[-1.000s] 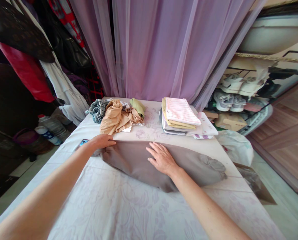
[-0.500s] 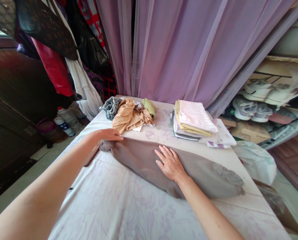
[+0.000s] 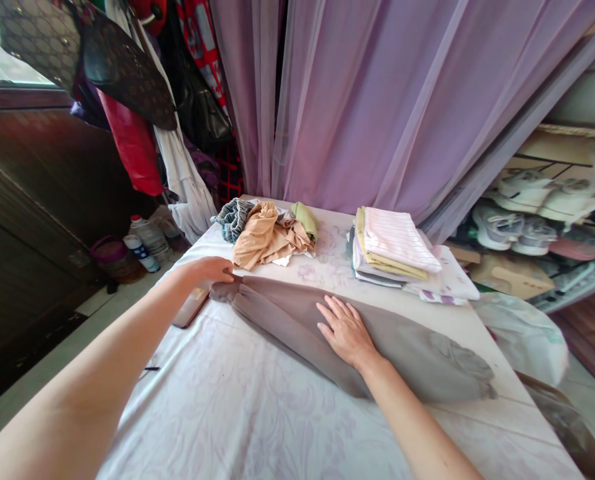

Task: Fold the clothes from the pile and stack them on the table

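Note:
A pair of grey-brown trousers point(image 3: 282, 310) lies folded lengthwise across the table, with gathered ends at left and right. At the far left end, my left hand point(image 3: 211, 269) pinches the upper edge of the fabric, pulling it into a small point. My right hand point(image 3: 346, 332) rests flat on the middle of the trousers, fingers spread. Just below my left wrist lies a phone-like flat object point(image 3: 191, 308), partly hidden by the forearm.
Crumpled clothes point(image 3: 260, 240) sit at the back left of the table point(image 3: 257, 427). A stack of folded clothes point(image 3: 397, 243) stands at the back right. Beyond hangs a purple curtain point(image 3: 357, 107); bags point(image 3: 127, 73) hang left, and a shoe rack point(image 3: 522, 227) is at right.
My left hand has drawn the trousers' upper left edge slightly outward into a point. My right hand stays flat on the fabric. The view has shifted a little to the left.

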`<act>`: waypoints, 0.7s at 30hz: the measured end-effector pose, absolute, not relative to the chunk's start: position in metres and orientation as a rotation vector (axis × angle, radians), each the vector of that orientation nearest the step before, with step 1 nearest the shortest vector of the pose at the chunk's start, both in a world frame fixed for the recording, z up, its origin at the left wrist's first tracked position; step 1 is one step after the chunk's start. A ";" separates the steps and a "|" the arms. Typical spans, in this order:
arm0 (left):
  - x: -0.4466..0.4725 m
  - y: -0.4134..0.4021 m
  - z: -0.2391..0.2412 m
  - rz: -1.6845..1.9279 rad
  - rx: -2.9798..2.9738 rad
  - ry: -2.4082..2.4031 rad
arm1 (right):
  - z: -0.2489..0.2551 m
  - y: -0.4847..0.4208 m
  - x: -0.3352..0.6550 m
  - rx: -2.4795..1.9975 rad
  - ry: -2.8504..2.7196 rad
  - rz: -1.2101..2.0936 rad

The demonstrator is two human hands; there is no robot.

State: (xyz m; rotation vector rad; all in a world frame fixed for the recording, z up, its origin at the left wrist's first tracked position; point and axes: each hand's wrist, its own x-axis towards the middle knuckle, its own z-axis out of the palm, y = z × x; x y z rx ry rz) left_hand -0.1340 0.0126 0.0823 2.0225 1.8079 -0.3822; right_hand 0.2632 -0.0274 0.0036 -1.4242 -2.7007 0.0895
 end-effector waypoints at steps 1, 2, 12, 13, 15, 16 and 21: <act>-0.133 0.012 0.083 -0.385 2.027 1.820 | 0.005 -0.029 0.264 -1.426 -2.682 0.082; -0.132 0.011 0.084 -0.387 2.036 1.828 | 0.006 -0.031 0.265 -1.427 -2.660 0.070; -0.127 -0.001 0.084 -0.425 2.026 1.956 | 0.000 -0.045 0.259 -1.485 -2.712 0.070; -0.123 -0.003 0.083 -0.415 2.027 1.994 | -0.001 -0.045 0.258 -1.487 -2.714 0.069; -0.109 -0.010 0.083 -0.378 2.048 2.077 | -0.001 -0.046 0.257 -1.489 -2.719 0.076; -0.098 -0.014 0.082 -0.331 2.079 2.114 | 0.000 -0.046 0.257 -1.494 -2.723 0.083; -0.019 -0.036 0.059 0.253 2.377 1.724 | 0.003 -0.045 0.255 -1.527 -2.727 0.110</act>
